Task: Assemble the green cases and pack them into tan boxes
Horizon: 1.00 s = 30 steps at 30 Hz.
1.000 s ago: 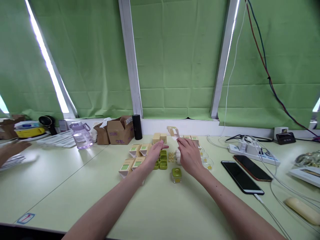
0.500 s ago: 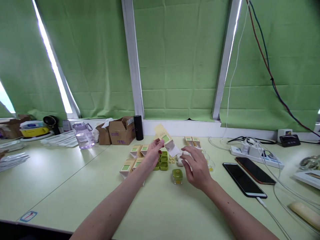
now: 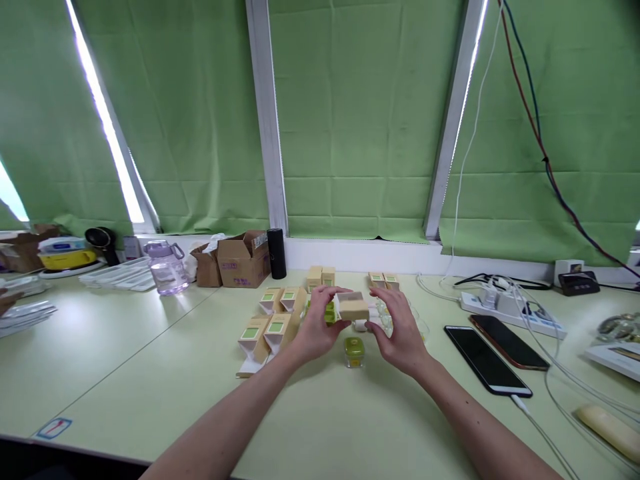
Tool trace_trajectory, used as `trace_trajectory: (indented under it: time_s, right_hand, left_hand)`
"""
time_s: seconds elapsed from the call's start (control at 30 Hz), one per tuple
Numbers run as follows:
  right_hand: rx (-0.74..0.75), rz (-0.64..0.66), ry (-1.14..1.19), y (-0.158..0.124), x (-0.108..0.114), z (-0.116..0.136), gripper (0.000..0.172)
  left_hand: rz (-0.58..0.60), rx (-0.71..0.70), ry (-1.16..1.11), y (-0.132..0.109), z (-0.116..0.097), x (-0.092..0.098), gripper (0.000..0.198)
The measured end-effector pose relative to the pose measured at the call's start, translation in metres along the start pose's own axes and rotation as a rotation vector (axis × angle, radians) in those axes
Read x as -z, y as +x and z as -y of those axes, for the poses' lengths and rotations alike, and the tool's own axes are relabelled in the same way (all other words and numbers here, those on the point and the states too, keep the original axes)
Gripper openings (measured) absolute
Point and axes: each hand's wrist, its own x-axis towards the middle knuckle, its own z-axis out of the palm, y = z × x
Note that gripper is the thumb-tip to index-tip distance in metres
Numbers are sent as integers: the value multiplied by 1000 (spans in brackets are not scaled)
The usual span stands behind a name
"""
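Between my two hands is a small beige cardboard box (image 3: 353, 309), raised a little above the table. My left hand (image 3: 320, 328) grips its left side with thumb and fingers. My right hand (image 3: 401, 331) has its thumb and fingertips at the box's right end. Just in front stands a small clear jar with a green lid (image 3: 355, 347). Green containers (image 3: 330, 313) are partly hidden behind my left hand. Beige boxes with green labels (image 3: 277, 327) stand left of my left hand. Clear round plastic pieces (image 3: 384, 317) lie behind my right fingers.
More beige boxes (image 3: 384, 280) stand at the back. A brown carton (image 3: 243, 260), black cylinder (image 3: 276, 253) and purple bottle (image 3: 167, 268) are back left. Two phones (image 3: 487, 360), cables and a power strip (image 3: 515, 315) lie right. Another person's hand (image 3: 7, 301) shows at far left.
The box has turned from a tilted, partly unfolded shape to a level one and come lower. My right hand has come to its right end; before, only my left hand held it.
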Motion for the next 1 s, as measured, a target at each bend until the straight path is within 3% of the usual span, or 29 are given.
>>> trace_trajectory:
  time_s: [0.13,0.47,0.8,1.0]
  right_hand:
    - [70,-11,-10,-2,1,-2,63]
    - [266,-94,-80,-4,5,5,59]
    - [329,-131,-122,-5,4,6,54]
    - [250,-121,-71,-3,6,7,55]
  left_hand:
    - [-3,-227,155,-3,-5,-1,51]
    - [-178,-448,444,-9,5,-7,47]
    - [-228,-516,500,-12,5,-7,44]
    - [-167,-428,379,-10,0,-6,48]
